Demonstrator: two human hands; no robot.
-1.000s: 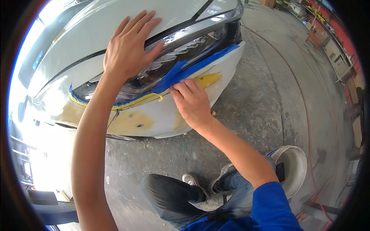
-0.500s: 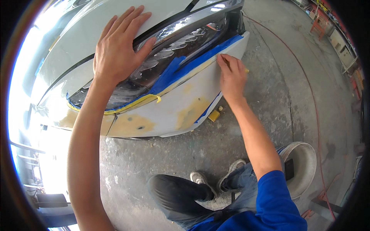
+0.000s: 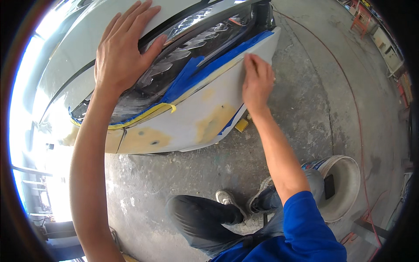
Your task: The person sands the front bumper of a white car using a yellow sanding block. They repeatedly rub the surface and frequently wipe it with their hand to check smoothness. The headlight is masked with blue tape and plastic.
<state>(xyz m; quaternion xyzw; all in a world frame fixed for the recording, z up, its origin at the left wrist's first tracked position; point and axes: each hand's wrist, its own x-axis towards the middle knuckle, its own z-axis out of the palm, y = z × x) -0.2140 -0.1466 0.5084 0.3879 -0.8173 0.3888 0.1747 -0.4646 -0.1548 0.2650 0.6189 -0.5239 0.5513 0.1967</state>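
Observation:
My left hand (image 3: 118,61) lies with fingers stretched on the pale hood (image 3: 80,43) of a car, its thumb reaching over the edge of the headlight (image 3: 185,50). Blue masking tape (image 3: 192,81) covers the headlight's lower border, and a strip of yellow tape (image 3: 146,114) with a loose, curled end runs along its left part. Below sits the bumper (image 3: 176,126), whitish with sanded tan patches and dark spots. My right hand (image 3: 258,83) is closed at the bumper's upper right, fingertips against the surface just under the tape. Whatever its fingers hold is hidden.
A yellow block (image 3: 241,125) lies on the concrete floor (image 3: 301,118) beside the bumper. Near my right knee stands a white bucket (image 3: 354,192) with a flat black object (image 3: 328,187) in it. A red hose (image 3: 349,87) curves along the right; a red stool (image 3: 361,22) stands far right.
The whole view has shifted slightly, so the car sits a little higher and further left. My right hand has turned slightly at the bumper; my left hand stays on the hood.

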